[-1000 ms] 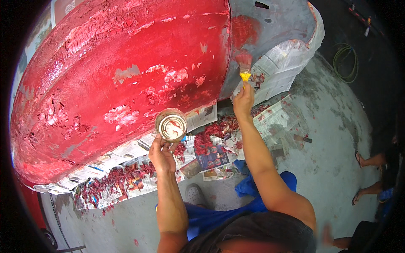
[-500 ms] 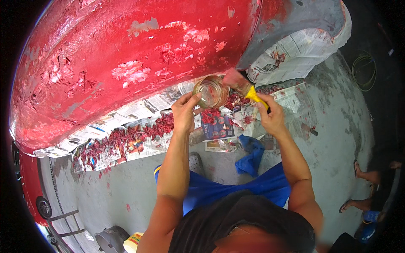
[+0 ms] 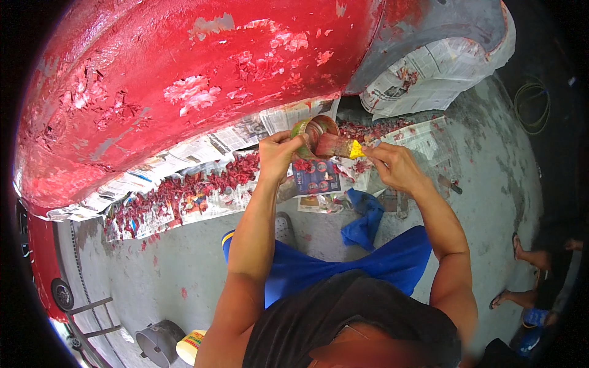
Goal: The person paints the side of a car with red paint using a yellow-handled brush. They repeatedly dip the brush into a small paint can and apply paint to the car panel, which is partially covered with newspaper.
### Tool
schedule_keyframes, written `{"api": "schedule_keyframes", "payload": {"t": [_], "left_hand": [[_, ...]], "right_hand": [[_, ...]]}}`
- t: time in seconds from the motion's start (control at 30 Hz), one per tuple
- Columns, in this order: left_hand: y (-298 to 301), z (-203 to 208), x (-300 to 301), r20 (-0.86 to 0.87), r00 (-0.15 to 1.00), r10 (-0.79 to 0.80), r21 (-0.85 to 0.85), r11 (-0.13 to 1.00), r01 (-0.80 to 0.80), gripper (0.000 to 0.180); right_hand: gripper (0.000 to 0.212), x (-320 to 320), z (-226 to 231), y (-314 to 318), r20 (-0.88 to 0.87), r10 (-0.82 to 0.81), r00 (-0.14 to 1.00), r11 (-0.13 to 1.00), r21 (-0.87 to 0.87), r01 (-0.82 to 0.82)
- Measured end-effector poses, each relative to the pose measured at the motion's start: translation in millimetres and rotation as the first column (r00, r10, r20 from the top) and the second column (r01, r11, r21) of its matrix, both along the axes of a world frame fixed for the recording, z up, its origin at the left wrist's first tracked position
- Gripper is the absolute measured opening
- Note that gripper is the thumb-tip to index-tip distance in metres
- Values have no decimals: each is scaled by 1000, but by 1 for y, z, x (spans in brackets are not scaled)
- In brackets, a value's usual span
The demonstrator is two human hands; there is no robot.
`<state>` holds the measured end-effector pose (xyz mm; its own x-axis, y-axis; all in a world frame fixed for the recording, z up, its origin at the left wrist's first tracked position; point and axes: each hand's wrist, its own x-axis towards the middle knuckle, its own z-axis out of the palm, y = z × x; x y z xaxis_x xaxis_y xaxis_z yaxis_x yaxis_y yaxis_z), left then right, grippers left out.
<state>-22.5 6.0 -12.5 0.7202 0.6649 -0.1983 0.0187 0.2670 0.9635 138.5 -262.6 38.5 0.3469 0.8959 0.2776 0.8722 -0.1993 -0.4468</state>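
My left hand (image 3: 280, 153) grips the side of a round open tin can (image 3: 300, 132), which is tilted with its mouth toward the right. In my right hand (image 3: 396, 164) is a paintbrush with a yellow handle (image 3: 356, 149). Its reddish, wet-looking bristles (image 3: 334, 146) reach into the mouth of the can. Beyond both hands stands a red car body panel (image 3: 245, 49), its paint blistered and peeling, with grey patches showing. What the can holds is hard to make out.
Newspaper (image 3: 215, 207) strewn with red paint flakes lies along the panel. More newspaper covers the wheel (image 3: 423, 76). A blue cloth (image 3: 363, 221) and a scraper (image 3: 451, 186) are on the grey floor. A dark bucket (image 3: 161, 343) stands at lower left; another person's legs (image 3: 524, 270) show at right.
The brush has come down and left from beside the panel into the can. My left hand has tipped the can toward the brush.
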Motion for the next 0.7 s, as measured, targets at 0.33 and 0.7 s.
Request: {"api": "schedule_keyframes", "payload": {"t": [0.33,0.7], "left_hand": [[-6,-7,-1,-26,1000,-15,-29,999,14,41],[7,-21,2,-140,990,-18,66,997,27,36]], "right_hand": [[25,-1,-1,-9,-9,29,1000,999,-40,-29],[27,1,12,-27,6,-21,1000,988,-154,22]]}}
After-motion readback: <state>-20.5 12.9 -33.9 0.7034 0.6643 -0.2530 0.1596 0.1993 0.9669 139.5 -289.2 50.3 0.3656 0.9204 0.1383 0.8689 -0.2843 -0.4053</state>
